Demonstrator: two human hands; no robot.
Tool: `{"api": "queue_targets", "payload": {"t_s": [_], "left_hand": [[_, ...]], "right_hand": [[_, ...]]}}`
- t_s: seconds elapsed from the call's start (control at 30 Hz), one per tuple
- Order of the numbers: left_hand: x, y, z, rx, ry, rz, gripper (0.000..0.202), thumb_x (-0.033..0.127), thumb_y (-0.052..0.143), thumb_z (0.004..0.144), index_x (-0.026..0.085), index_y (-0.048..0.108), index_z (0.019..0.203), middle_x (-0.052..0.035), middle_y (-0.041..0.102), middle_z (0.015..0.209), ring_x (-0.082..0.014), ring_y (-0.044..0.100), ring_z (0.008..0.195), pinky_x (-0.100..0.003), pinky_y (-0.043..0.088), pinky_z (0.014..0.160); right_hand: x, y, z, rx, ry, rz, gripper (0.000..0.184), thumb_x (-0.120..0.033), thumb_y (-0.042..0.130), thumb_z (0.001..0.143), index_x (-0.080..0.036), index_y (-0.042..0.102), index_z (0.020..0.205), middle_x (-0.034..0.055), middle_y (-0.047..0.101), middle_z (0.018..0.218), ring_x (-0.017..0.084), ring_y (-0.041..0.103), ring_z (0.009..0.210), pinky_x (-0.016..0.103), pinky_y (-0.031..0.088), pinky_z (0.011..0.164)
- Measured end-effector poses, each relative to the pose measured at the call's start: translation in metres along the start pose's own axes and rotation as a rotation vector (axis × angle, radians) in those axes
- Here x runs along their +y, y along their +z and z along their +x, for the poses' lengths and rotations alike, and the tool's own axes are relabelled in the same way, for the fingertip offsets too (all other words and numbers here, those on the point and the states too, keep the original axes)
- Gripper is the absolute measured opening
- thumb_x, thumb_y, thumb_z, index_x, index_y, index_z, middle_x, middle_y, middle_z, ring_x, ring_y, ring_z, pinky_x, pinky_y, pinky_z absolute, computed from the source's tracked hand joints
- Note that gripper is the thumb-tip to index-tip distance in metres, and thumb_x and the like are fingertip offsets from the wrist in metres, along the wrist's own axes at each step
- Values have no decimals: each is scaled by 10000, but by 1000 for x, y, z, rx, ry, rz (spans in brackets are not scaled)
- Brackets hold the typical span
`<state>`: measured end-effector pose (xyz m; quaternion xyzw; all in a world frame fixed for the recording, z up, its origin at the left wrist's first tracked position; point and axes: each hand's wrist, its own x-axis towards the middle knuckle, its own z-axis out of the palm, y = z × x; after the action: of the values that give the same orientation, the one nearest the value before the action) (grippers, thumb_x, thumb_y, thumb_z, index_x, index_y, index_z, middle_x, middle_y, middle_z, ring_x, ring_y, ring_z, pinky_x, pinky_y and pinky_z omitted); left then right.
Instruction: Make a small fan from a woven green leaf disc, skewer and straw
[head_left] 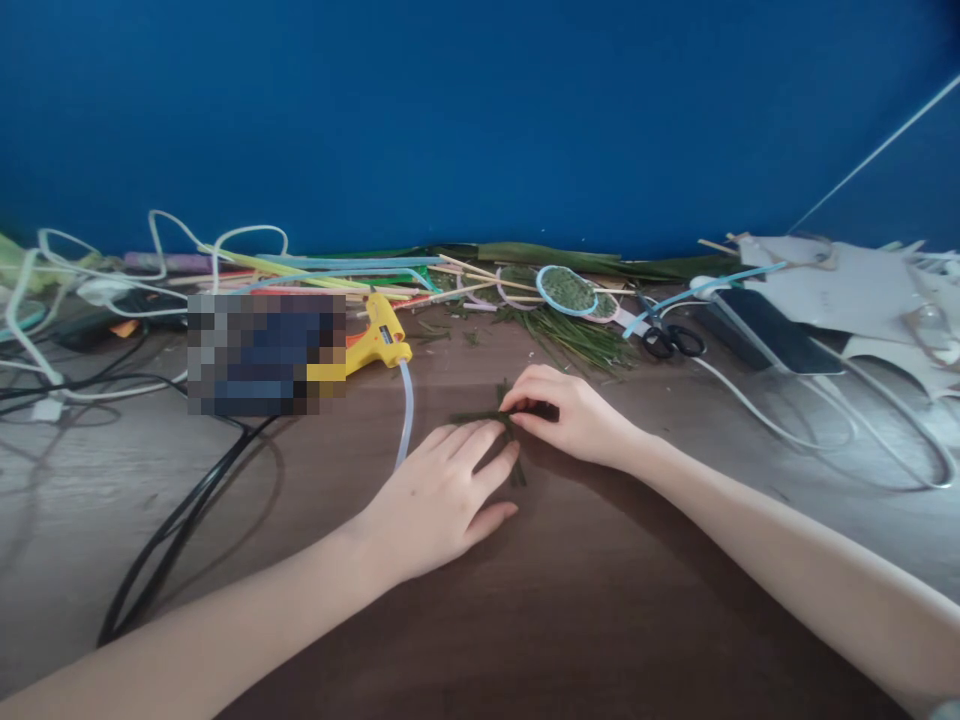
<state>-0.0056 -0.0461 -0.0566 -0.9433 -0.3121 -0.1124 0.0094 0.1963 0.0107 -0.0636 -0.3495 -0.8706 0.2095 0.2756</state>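
Thin green leaf strips lie crossed on the brown table in front of me, with short ends sticking out above and below the crossing. My left hand is laid palm down, its fingers stretched out and a little apart, fingertips at the strips. From the other side my right hand pinches the strips between thumb and fingertips where they cross. Part of the strips is hidden beneath the fingers. Just behind my left hand is a yellow glue gun with a clear glue stick hanging from its back.
Black cables run along the left beside a blurred-out patch. Toward the back lie cut green leaves, wooden sticks, a ring filled with green bits and black-handled scissors. A phone, white cables and white sheets are at right.
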Motion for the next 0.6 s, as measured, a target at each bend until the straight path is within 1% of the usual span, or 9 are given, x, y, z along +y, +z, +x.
{"api": "queue_targets", "payload": {"t_s": [0.07, 0.2, 0.33, 0.47, 0.6], "left_hand": [[0, 0, 0, -14, -19, -2, 439, 386, 440, 867, 125, 490, 1216, -167, 479, 1254, -279, 505, 1071, -435, 430, 890], [-1, 1, -1, -38, -19, -13, 462, 397, 431, 869, 125, 468, 1241, -186, 389, 1354, -299, 457, 1115, -451, 411, 908], [-1, 2, -2, -49, -10, -24, 458, 398, 436, 866, 118, 479, 1226, -180, 420, 1336, -298, 437, 1119, -454, 399, 920], [-2, 3, -1, -27, -2, -26, 439, 396, 436, 865, 130, 488, 1211, -165, 466, 1296, -294, 427, 1129, -470, 391, 933], [-3, 3, 0, -29, -9, -20, 431, 406, 434, 864, 144, 501, 1198, -157, 468, 1298, -291, 426, 1144, -495, 359, 969]], "right_hand": [[0, 0, 0, -2, 4, 7, 117, -94, 550, 774, -170, 614, 836, 40, 568, 803, 150, 533, 784, 293, 443, 724], [1, 0, -1, 5, 12, 30, 133, -87, 538, 776, -185, 610, 830, 33, 567, 806, 150, 532, 781, 292, 444, 713], [2, 1, 0, 4, 25, 53, 130, -88, 538, 777, -186, 605, 831, 29, 559, 806, 144, 526, 771, 289, 441, 712], [0, 2, 0, -1, 38, 58, 120, -101, 529, 785, -187, 599, 830, 27, 548, 797, 142, 519, 762, 289, 438, 707], [-1, -1, 1, -22, 68, 93, 111, -124, 526, 788, -190, 604, 830, 26, 558, 805, 135, 531, 738, 274, 439, 677]]}}
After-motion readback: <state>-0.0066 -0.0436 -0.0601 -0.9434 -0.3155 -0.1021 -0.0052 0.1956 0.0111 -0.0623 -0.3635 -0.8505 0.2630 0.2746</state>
